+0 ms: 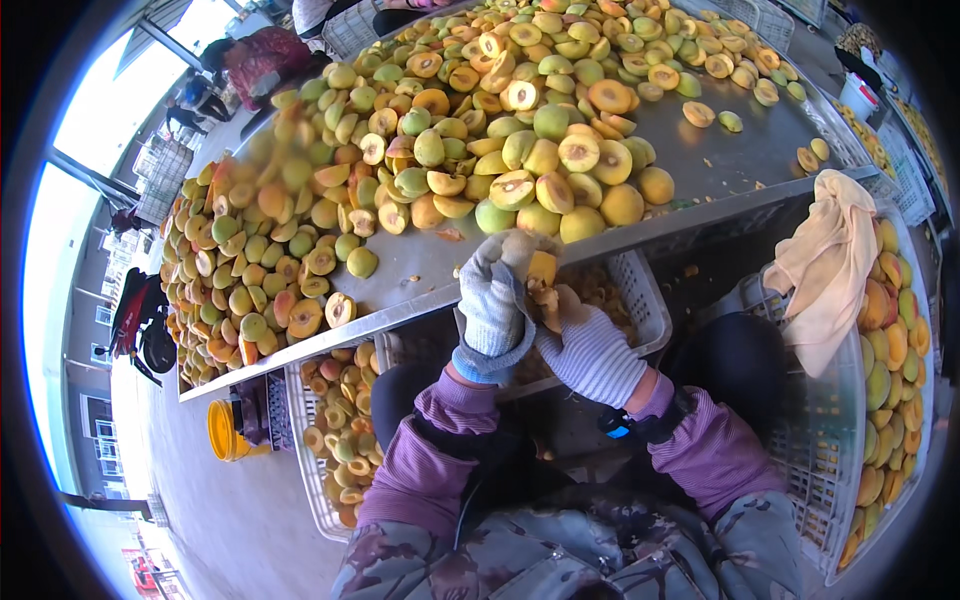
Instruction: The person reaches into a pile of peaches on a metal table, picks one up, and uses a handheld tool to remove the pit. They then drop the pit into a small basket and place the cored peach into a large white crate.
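Note:
In front of my body, just off the near edge of the metal table [420,297], both gloved hands meet. My left hand [492,305], in a white knit glove, is closed around a yellow peach piece [541,267]. My right hand [595,352], also gloved, is closed right beside it, its fingers drawn together below the fruit. Something brownish shows at those fingertips, too small and covered to name. Beyond my hands a large heap of halved peaches [520,188] covers much of the tabletop, some with the cut face up.
Under the table edge stands a crate [655,305] of brownish scraps. Halved fruit fills a crate [305,440] at left and another crate [850,470] at right, with a beige cloth [825,260] over its edge. A yellow bucket [225,432] sits on the floor; a person [265,62] bends at far left.

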`<act>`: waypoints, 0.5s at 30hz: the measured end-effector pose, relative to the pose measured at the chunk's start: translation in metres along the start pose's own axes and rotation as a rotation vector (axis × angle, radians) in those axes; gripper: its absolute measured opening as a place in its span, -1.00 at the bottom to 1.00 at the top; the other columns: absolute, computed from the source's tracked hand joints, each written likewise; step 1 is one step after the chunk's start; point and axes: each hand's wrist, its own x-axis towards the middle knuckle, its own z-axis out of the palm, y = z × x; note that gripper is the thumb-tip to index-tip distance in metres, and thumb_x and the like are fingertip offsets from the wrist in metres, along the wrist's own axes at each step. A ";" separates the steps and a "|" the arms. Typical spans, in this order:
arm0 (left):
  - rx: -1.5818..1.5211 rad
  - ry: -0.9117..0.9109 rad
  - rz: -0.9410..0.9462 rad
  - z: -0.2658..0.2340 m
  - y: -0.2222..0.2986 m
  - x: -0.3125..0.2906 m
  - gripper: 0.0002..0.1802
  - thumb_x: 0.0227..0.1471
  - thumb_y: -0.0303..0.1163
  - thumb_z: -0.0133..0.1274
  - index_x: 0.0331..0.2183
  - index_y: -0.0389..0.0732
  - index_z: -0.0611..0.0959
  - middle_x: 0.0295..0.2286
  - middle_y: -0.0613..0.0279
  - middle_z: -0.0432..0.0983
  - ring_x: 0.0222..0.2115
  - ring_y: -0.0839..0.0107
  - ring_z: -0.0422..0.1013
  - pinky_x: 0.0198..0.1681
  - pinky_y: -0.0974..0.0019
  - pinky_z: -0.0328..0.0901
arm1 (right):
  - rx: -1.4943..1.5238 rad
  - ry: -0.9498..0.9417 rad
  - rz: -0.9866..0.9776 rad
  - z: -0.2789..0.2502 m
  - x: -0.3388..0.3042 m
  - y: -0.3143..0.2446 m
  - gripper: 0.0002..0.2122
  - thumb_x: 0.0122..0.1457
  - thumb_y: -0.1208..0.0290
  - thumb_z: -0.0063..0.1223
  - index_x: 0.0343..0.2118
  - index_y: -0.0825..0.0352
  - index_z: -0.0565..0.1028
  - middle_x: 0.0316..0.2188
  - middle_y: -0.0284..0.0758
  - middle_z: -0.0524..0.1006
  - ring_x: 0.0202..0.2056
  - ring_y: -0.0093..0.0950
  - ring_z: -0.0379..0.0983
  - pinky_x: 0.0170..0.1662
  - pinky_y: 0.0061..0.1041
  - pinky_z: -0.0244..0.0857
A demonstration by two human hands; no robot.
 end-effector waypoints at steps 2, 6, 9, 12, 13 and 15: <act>0.147 0.009 -0.051 0.002 0.009 0.002 -0.40 0.08 0.01 0.07 -0.20 -0.43 0.53 -0.34 0.07 0.56 -0.35 0.37 0.49 -0.26 0.34 0.41 | 0.138 -0.019 0.026 -0.004 -0.001 -0.004 -0.78 0.11 0.42 -0.02 -0.24 0.44 0.36 -0.42 0.00 0.50 -0.37 0.00 0.46 -0.35 -0.18 0.37; 0.043 -0.149 -0.135 0.000 0.017 0.008 -0.51 0.08 -0.09 0.09 -0.29 -0.43 0.59 -0.44 0.07 0.56 -0.45 0.40 0.49 -0.33 0.34 0.41 | 0.457 -0.081 0.003 -0.009 -0.002 -0.001 -0.71 0.10 0.40 0.01 -0.16 0.46 0.35 -0.38 0.01 0.50 -0.36 0.01 0.46 -0.30 -0.18 0.35; 0.358 -0.062 -0.130 0.018 0.017 0.007 -0.58 0.08 -0.15 0.07 -0.34 -0.40 0.61 -0.47 0.10 0.56 -0.49 0.43 0.47 -0.39 0.37 0.40 | 0.261 -0.120 0.158 -0.013 -0.006 -0.008 -0.73 0.11 0.40 0.02 -0.19 0.47 0.37 -0.42 -0.04 0.50 -0.37 0.00 0.46 -0.27 -0.17 0.34; 0.631 0.013 -0.134 0.017 0.012 0.007 -0.61 0.07 -0.17 0.06 -0.39 -0.38 0.63 -0.51 0.12 0.55 -0.52 0.44 0.46 -0.41 0.38 0.38 | 0.423 0.079 -0.045 0.004 -0.006 0.004 -0.79 0.14 0.38 0.01 -0.29 0.44 0.38 -0.54 -0.16 0.49 -0.55 -0.20 0.47 -0.43 -0.29 0.37; 0.345 -0.095 -0.154 0.011 0.013 0.010 -0.61 0.07 -0.17 0.08 -0.38 -0.38 0.64 -0.51 0.13 0.55 -0.52 0.44 0.46 -0.41 0.38 0.38 | 0.424 0.077 -0.043 -0.004 -0.007 0.000 -0.79 0.14 0.38 0.01 -0.29 0.44 0.38 -0.54 -0.16 0.49 -0.55 -0.20 0.47 -0.43 -0.29 0.37; 0.051 -0.241 -0.197 0.006 0.017 0.010 -0.62 0.06 -0.17 0.08 -0.34 -0.37 0.62 -0.51 0.11 0.53 -0.48 0.36 0.47 -0.36 0.34 0.39 | 1.013 -0.395 0.389 -0.027 -0.008 -0.010 -0.82 0.19 0.34 -0.03 -0.38 0.38 0.38 -0.67 -0.29 0.44 -0.74 -0.46 0.37 -0.63 -0.50 0.29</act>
